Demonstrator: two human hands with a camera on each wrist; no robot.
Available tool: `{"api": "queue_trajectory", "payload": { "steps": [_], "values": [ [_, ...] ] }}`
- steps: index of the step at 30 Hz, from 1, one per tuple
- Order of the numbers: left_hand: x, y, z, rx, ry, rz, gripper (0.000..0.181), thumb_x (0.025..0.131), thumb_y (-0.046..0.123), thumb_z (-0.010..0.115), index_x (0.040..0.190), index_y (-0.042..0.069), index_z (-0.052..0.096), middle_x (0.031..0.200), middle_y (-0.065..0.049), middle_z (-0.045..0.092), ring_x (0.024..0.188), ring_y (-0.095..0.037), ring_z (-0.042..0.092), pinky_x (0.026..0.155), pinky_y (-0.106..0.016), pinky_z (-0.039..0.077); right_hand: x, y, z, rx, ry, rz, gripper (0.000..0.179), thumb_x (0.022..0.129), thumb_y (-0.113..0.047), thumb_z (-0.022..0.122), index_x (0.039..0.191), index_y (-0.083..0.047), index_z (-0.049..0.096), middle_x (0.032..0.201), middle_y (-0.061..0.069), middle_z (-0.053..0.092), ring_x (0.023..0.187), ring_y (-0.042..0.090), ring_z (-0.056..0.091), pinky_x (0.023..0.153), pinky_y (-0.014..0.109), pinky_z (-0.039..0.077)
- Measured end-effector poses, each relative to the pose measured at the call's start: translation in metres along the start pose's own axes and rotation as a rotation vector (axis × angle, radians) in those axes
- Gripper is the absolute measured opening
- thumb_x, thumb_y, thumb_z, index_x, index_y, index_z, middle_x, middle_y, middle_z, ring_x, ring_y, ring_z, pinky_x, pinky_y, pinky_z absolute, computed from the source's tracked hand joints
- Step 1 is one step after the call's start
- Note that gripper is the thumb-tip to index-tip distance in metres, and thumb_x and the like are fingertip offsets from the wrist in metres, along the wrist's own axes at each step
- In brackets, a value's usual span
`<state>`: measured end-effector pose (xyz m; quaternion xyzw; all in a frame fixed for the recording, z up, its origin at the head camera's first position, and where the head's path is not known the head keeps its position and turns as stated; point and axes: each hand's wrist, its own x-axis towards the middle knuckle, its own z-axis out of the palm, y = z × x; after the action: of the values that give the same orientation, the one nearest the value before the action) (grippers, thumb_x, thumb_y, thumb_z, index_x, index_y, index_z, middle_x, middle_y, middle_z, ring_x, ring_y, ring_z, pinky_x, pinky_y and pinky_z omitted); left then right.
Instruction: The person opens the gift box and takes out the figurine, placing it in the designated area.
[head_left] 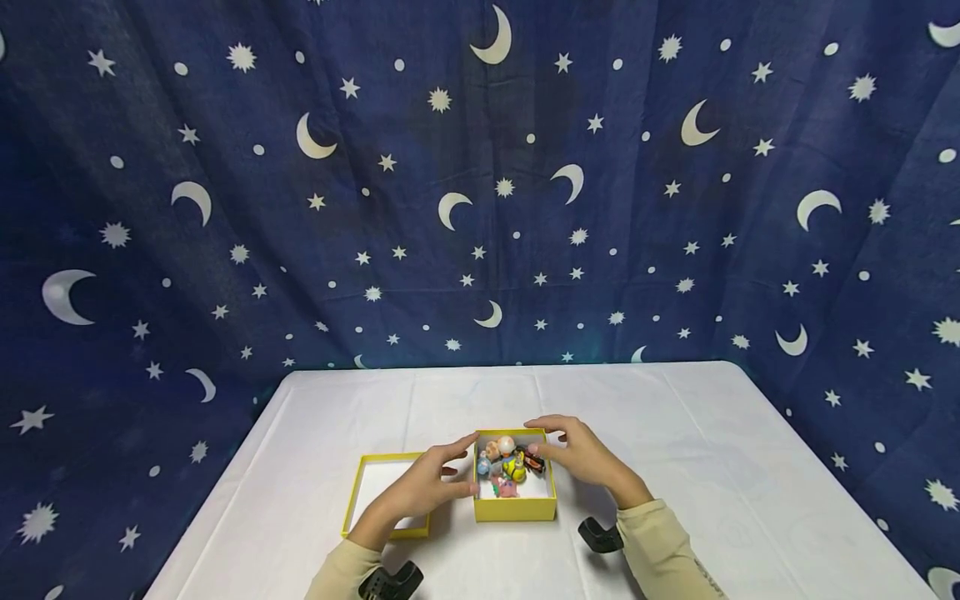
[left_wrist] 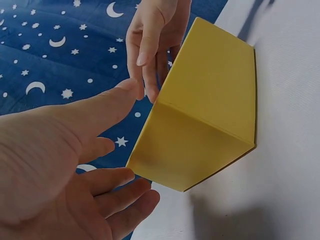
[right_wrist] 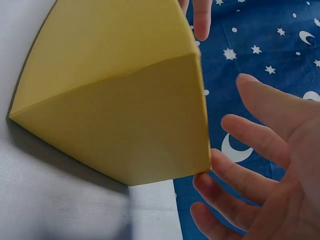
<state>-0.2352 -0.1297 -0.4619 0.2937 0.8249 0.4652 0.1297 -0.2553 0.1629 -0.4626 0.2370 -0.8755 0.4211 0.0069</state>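
Observation:
A yellow box with a white inside stands on the table and holds several small toy figures. Among them are a yellow striped one, a pink one and a white-and-orange round one. My left hand is at the box's left side, fingers spread, fingertips right at the rim. On the opposite side my right hand reaches over the right rim, its thumb above the inside and its fingers at the far corner. In both wrist views the yellow walls show and the fingers are loosely extended, gripping nothing.
Left of the box lies a yellow-edged lid, its white inside facing up, partly behind my left forearm. The white table runs back to a dark blue curtain with moons and stars. Black wrist devices sit below both hands.

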Motion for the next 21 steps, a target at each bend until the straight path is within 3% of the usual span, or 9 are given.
{"api": "queue_trajectory", "payload": {
  "steps": [9,21],
  "values": [
    [0.001,-0.002,0.002,-0.004,-0.009,-0.013,0.072,0.094,0.014,0.073,0.153,-0.005,0.037,0.16,-0.026,0.034,0.141,-0.05,0.042,0.111,-0.057,0.047,0.001,0.003,0.001,0.042,-0.07,0.01,0.037,0.094,-0.022,0.072,0.125,-0.002,0.07,0.141,0.03,0.055,0.132,0.05,0.05,0.097,0.062,0.053],
    [0.001,-0.003,0.003,0.023,-0.008,-0.046,0.07,0.093,0.016,0.073,0.152,-0.003,0.041,0.16,-0.028,0.034,0.141,-0.051,0.043,0.111,-0.058,0.047,0.002,0.004,0.012,0.048,-0.032,0.02,0.037,0.093,-0.023,0.074,0.123,-0.002,0.071,0.143,0.031,0.052,0.133,0.052,0.048,0.098,0.063,0.053]
  ]
}}
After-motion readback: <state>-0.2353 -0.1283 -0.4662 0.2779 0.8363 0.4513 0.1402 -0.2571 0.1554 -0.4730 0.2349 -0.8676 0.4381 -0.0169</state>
